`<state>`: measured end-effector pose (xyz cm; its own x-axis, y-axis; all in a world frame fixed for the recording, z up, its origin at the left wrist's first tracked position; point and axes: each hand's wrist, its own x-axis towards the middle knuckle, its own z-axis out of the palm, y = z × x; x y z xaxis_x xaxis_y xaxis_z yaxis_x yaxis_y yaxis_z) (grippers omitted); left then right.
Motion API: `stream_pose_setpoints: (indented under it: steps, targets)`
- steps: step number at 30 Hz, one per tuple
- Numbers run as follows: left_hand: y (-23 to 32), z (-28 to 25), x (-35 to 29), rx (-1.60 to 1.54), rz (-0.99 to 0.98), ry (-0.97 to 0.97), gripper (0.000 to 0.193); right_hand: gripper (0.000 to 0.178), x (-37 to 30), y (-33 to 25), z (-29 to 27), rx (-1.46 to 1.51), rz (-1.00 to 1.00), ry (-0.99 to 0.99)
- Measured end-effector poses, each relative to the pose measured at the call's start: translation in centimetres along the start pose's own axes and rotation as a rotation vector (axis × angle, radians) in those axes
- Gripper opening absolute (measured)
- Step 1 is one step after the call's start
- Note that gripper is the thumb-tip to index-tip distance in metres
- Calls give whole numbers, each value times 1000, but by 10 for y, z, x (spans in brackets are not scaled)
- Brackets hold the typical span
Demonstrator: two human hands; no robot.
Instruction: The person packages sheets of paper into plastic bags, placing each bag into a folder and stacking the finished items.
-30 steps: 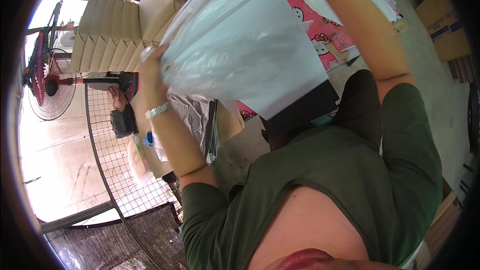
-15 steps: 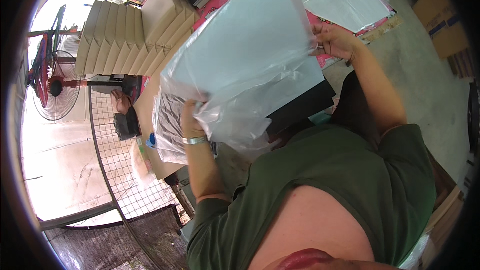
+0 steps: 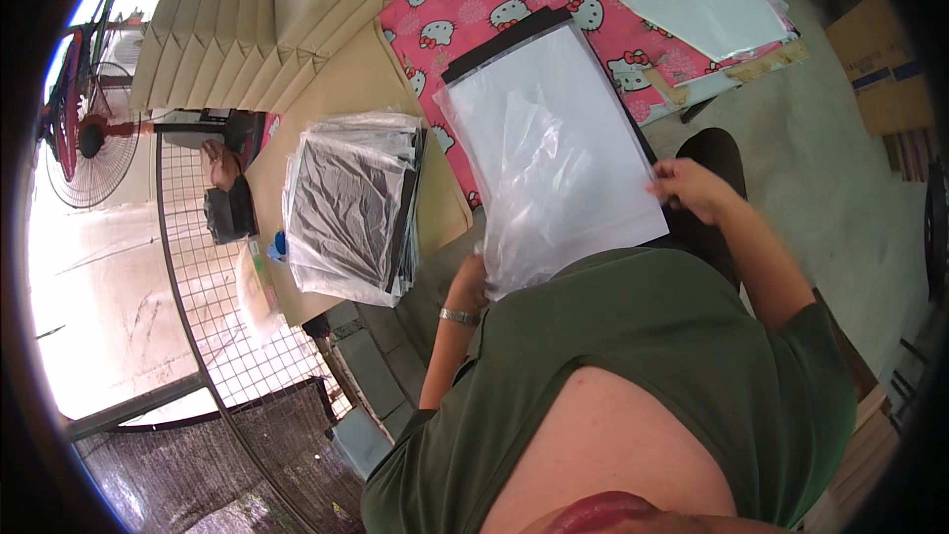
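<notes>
While the clear plastic bag [image 3: 527, 163] lies over the white sheet [image 3: 613, 183] mid-frame, the left hand [image 3: 469, 283] has fingers seemingly clamped on its lower-left edge; whether the right hand [image 3: 694, 192] grips, I cannot tell. Likely light, limp and slippery, the bag suits edge holds.

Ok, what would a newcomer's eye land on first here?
Probably the pink cover with cartoon faces, top middle. Next, the white sheet in the centre, partly under clear plastic, left hand at the plastic's lower-left corner, right hand by the sheet's right edge. Then the tan stack, upper left.
</notes>
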<state>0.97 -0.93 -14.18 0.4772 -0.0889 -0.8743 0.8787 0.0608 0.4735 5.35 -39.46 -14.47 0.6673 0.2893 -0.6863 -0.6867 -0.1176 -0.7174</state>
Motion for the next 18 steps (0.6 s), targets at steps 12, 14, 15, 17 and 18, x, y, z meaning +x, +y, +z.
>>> stream_pose_setpoints:
  steps: [12, 14, 15, 17, 18]
  targets:
    - [-7, 9, -58, 529, 715, 212, 21, 19, -16, 4, 44, -169, -105, -137]
    - [1, -8, -59, 289, 829, 263, 21, 18, 3, -26, 69, -203, -171, -103]
    - [4, -17, -57, 136, 861, 294, 20, 17, 24, -39, 81, -250, -262, -136]
    - [17, -34, -67, -19, 785, 455, 26, 14, 63, -83, 114, -311, -347, -196]
    - [24, -43, -72, -91, 744, 528, 29, 14, 82, -105, 133, -334, -403, -232]
